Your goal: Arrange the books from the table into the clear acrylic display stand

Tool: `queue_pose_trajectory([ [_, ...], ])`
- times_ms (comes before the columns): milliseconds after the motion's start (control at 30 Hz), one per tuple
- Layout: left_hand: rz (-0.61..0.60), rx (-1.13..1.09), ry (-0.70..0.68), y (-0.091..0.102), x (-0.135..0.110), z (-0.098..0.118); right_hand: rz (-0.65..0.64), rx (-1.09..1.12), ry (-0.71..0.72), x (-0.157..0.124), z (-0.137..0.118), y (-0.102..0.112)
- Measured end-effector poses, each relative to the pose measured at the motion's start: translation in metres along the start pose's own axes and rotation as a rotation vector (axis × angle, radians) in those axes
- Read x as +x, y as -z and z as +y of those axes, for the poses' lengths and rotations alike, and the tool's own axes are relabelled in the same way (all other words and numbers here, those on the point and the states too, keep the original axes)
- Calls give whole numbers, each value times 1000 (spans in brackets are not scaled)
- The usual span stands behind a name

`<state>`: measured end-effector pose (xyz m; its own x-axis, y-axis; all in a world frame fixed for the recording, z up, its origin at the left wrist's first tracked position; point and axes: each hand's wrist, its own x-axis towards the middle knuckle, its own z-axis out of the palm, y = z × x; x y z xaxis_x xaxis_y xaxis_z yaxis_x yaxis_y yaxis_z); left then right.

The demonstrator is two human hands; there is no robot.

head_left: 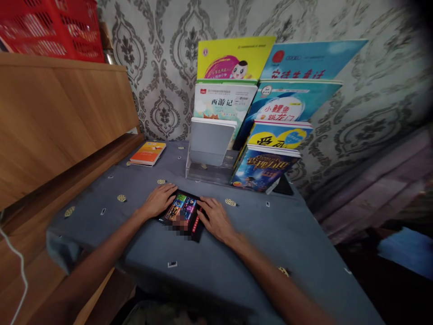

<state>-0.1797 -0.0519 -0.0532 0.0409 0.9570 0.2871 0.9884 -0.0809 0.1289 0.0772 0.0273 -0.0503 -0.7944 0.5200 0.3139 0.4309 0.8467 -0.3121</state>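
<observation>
A small dark book or flat box (185, 205) with bright coloured picture panels lies on the cloth-covered table in front of me. Its lower part is blurred out, and a strip of red marking runs down its right side. My left hand (158, 201) rests at its upper left edge, fingers stretched forward and the thumb side touching it. At the upper right edge lies my right hand (214, 219), fingers extended and slightly apart, with fingertips on the dark border. Both palms face down, and neither hand is wrapped around the dark item.
A clear stand (209, 174) holds several upright books, including a blue one (265, 169) and a grey-covered one (211, 142). An orange book (148, 153) lies back left. Left stands a wooden cabinet (64, 122) under a red basket (77, 31). A white cable (22, 271) hangs nearby.
</observation>
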Motion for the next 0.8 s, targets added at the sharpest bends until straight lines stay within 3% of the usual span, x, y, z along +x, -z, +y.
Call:
queue_pose_trajectory([
  [167,6,3,19,3,0,4,6,6,8,-2,0,-1],
  [367,88,125,231,18,-5,18,38,45,0,-1,-3,7],
  [533,16,261,376,32,-2,29,-24,43,-54,-2,-16,17],
  [633,-9,273,421,39,-3,30,-70,85,-1,-4,-25,18],
  [800,29,295,462,50,-36,37,-78,166,111,-9,-31,15],
])
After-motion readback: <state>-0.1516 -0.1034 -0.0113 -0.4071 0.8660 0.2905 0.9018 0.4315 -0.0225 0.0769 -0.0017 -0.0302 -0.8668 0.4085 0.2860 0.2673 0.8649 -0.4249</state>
